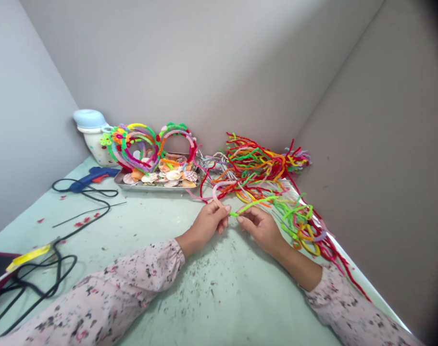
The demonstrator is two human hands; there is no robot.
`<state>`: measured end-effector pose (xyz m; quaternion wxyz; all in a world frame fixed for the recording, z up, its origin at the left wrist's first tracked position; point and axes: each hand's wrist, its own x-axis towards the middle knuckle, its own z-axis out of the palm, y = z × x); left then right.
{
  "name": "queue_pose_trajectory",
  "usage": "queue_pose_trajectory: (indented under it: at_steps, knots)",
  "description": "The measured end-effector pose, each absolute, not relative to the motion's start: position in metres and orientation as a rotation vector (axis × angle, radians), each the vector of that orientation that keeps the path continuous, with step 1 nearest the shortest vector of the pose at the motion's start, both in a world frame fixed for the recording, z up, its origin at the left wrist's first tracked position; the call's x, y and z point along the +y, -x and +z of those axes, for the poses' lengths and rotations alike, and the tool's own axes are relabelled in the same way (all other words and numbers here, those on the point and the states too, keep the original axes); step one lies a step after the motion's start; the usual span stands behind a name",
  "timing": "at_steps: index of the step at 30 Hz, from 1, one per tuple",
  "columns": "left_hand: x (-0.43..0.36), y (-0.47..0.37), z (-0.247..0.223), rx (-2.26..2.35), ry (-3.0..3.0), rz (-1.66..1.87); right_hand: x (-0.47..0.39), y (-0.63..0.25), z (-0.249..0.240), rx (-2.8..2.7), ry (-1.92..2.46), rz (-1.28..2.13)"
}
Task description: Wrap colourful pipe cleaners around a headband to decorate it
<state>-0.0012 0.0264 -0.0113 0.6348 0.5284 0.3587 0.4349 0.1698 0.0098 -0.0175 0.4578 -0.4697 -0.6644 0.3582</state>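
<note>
My left hand (207, 223) pinches a pale pink, fuzzy curved band (216, 191) between thumb and fingers. A bright green pipe cleaner (256, 203) is at the band's near end, with a short green stretch showing between my two hands. My right hand (265, 230) is closed in a pinch on this pipe cleaner, whose free end points away to the right. Whether the green is wound around the band or only lies against it, I cannot tell. Beyond both hands lies a tangled heap of coloured pipe cleaners (255, 161).
A metal tray (157, 189) of seashells (172, 176) stands at the back, with colourful fuzzy headbands (152, 161) on it. Left of it are a white cup with a blue lid (91, 120) and a blue glue gun (85, 182). Black cable (60, 269) loops at the left. Walls enclose the table.
</note>
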Motion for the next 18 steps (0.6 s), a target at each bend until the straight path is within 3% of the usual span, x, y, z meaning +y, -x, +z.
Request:
queue_pose_trajectory:
  at_steps: [18]
  knots:
    - [0.0258,0.0004,-0.0136,0.827,-1.252,1.000,0.0085,-0.1690,-0.0097,-1.638,1.198,0.955]
